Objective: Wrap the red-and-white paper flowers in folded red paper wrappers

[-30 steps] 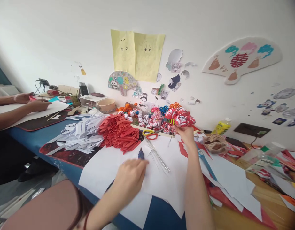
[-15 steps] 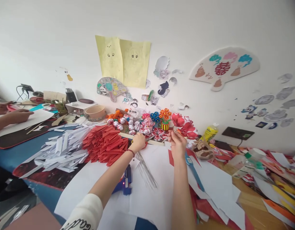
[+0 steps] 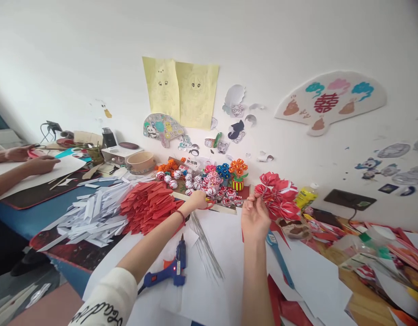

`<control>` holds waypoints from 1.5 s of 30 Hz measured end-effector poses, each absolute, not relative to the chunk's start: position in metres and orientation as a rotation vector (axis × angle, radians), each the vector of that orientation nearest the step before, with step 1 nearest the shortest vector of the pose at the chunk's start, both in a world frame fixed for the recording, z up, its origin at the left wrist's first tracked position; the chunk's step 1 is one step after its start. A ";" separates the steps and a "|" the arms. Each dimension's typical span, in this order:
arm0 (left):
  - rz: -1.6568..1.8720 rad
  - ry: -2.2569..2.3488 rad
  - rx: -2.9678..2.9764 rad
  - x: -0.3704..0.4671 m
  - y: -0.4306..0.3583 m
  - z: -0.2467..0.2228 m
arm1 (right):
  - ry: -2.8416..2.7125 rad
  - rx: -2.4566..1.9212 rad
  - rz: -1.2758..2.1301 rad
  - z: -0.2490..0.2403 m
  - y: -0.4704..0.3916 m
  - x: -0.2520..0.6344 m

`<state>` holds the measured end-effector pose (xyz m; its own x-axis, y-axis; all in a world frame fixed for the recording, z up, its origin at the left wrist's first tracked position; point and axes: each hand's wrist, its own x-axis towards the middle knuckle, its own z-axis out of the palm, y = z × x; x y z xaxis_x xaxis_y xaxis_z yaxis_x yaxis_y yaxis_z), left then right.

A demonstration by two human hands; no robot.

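Observation:
My left hand (image 3: pixel 196 202) is closed on scissors with a red handle (image 3: pixel 208 206), their blades pointing right toward my other hand. Fingers of my right hand (image 3: pixel 255 218) pinch the stem of a bunch of red and white paper flowers (image 3: pixel 278 194), which spreads above and to the right of the hand. Thin wires (image 3: pixel 207 249) lie on the white paper (image 3: pixel 225 267) between my forearms. Below my left forearm rests a blue glue gun (image 3: pixel 178 267) with a small red light showing.
Red folded paper pieces (image 3: pixel 147 206) and white strips (image 3: pixel 96 217) are heaped at left. Finished paper balls and flowers (image 3: pixel 212 179) stand along the wall. A blue tool (image 3: pixel 280 260) lies right of my right forearm. At far left, another person's hands (image 3: pixel 42 164) hold paper.
The red and white flowers have moved right and turned more upright in my right hand. My left forearm has shifted, uncovering more of the glue gun. The whole view has turned slightly left.

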<state>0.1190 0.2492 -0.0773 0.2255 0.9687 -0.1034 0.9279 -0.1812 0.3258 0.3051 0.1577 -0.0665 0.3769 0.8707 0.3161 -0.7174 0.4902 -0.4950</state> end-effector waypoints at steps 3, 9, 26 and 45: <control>0.352 1.760 2.053 0.110 0.236 -0.061 | -0.582 -0.235 1.033 -0.063 0.154 0.302; 0.770 1.539 1.762 0.102 0.171 -0.040 | -0.547 -0.169 1.027 -0.053 0.143 0.296; 1.235 1.408 1.356 0.140 0.038 -0.084 | -0.443 -0.132 0.969 -0.048 0.145 0.301; 1.145 1.372 1.365 0.161 0.061 -0.060 | -0.525 -0.238 0.994 -0.050 0.144 0.290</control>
<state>0.1606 0.0608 -0.0600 -0.0273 0.9993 0.0272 0.2056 -0.0210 0.9784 0.2902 0.1443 -0.0503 0.4348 0.8450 0.3113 -0.7334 0.5329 -0.4222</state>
